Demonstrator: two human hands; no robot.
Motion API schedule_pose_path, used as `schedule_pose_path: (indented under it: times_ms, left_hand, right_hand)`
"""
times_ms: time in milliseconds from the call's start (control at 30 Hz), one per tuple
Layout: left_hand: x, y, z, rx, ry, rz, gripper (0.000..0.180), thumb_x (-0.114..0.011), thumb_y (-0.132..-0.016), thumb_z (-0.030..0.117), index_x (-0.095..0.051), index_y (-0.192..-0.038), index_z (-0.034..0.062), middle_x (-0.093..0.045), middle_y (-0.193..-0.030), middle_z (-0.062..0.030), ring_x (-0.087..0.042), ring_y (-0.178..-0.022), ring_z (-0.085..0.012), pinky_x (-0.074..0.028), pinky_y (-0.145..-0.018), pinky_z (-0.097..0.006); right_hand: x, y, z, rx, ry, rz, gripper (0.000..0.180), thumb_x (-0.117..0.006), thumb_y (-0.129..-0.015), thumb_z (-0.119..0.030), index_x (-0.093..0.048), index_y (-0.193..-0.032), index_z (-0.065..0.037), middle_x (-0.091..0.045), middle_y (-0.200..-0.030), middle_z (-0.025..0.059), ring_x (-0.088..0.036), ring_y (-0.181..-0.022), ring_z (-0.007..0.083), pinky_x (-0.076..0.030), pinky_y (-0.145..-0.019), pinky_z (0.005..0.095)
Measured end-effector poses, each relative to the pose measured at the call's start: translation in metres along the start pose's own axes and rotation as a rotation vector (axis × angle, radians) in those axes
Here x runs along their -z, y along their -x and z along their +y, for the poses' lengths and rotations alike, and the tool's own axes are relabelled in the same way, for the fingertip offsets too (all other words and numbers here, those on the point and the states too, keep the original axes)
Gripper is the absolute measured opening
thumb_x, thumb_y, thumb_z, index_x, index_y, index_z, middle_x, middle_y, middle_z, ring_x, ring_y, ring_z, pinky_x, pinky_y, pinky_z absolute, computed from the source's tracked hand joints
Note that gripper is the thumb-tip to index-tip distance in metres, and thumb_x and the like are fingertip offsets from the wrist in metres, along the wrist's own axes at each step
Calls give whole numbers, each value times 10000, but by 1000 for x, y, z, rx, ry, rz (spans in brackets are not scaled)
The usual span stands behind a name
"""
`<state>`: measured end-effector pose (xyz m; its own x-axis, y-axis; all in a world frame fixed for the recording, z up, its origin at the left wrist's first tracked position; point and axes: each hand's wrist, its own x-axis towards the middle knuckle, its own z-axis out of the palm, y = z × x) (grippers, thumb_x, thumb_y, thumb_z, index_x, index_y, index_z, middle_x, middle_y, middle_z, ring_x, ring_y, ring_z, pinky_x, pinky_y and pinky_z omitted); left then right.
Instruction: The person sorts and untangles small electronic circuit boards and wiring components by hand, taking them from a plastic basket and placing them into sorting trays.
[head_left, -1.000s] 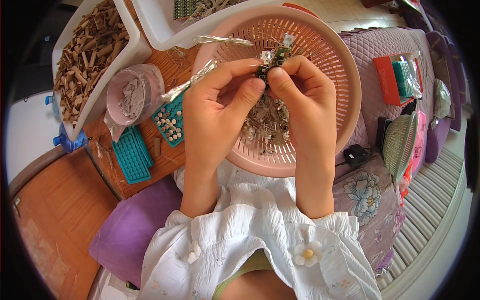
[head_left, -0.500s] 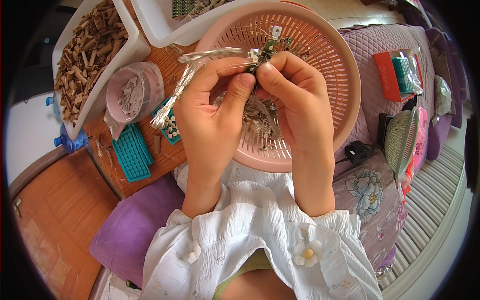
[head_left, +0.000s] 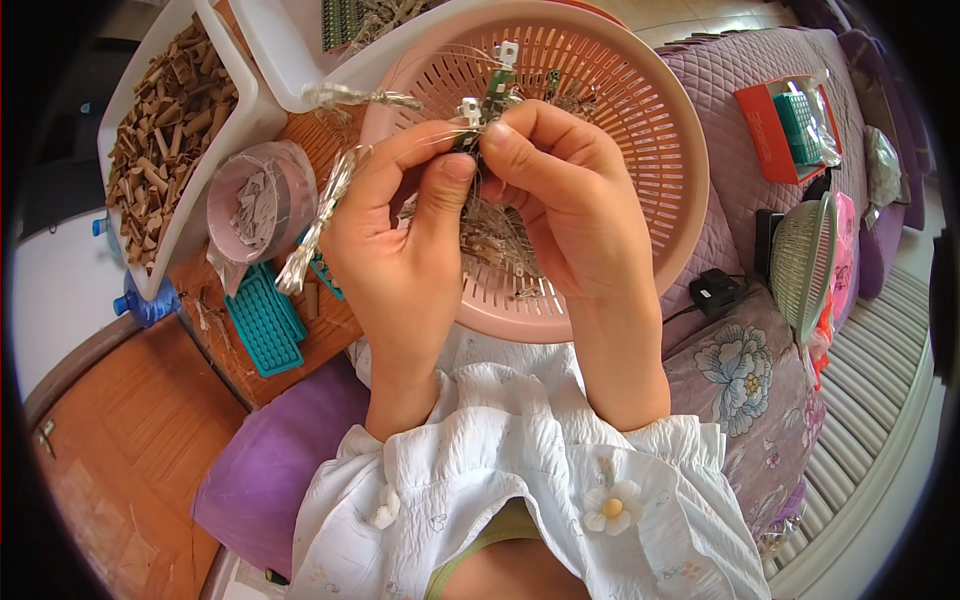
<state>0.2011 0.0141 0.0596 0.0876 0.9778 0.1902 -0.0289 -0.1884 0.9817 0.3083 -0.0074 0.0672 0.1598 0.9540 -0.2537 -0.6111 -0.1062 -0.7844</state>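
Green circuit board [head_left: 497, 88], narrow, held up between both hands; in view it lies over the far left part of a pink slotted basket [head_left: 697, 190]. Long axis runs outward from the fingertips, away from the body, far end leaning a little to the right. White connector [head_left: 508, 55] caps that far end; near end is hidden among the fingers. Second white connector [head_left: 469, 110] sits just left of the board, close beyond the left fingertips.

Left grip [head_left: 405, 225]: thumb and forefinger pinching the near part of the board. Right grip [head_left: 575, 210]: thumb and forefinger pinching it too, just right of the left fingertips, other fingers curled.

Thin wires trail left from the board. One silvery wire bundle [head_left: 328, 215] hangs along the outer side of the left grip, pointing down toward the body; another bundle [head_left: 370, 97] lies beyond that grip, its length roughly crosswise.

Below both grips, inside the basket: tangled wires [head_left: 490, 240], partly covered by the right hand. Left of the left grip, on the wooden bench [head_left: 338, 325]: turquoise tray [head_left: 262, 320], plastic-wrapped pink bowl [head_left: 215, 210] of pale scraps. Farther left and outward, white bin [head_left: 255, 125] of brown pieces [head_left: 180, 130]. Well right of the right grip, red box [head_left: 762, 130] on a quilted cover [head_left: 740, 90].
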Motion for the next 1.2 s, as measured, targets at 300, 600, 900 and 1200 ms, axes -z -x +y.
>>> schedule_pose_path:
  times_ms: [300, 600, 900, 1200]
  left_hand:
    - [0, 1, 2, 13, 14, -12, 157, -631, -785, 68, -599, -913, -18, -613, -837, -41, -545, -763, -90, -446, -693, -207]
    - [2, -6, 7, 90, 159, -113, 238, -627, -790, 70, -574, -1003, -22, -618, -882, -61, -569, -786, -99, -459, -698, -202]
    - [10, -11, 3, 62, 151, -214, 262, -642, -771, 57, -573, -1008, -28, -586, -994, -87, -557, -861, -116, -452, -735, -214]
    - [13, -14, 0, 99, 272, -224, 177, -651, -759, 40, -582, -914, -12, -587, -914, -69, -544, -802, -94, -437, -711, -201]
  right_hand:
    - [1, 1, -1, -37, -89, -15, 102, -577, -820, -103, -556, -793, -7, -555, -720, 16, -505, -632, 76, -420, -590, 186]
    - [1, -1, -5, 61, 132, 63, 123, -602, -809, -121, -569, -793, -4, -552, -704, 3, -498, -621, 55, -411, -575, 177]
    - [0, 4, -14, 105, 315, 88, 128, -608, -806, -130, -589, -789, -5, -561, -688, -11, -499, -601, 36, -399, -551, 166]
    - [-1, 3, -15, 33, 285, 51, 129, -610, -801, -123, -587, -787, 3, -556, -679, -2, -505, -605, 50, -402, -555, 174]
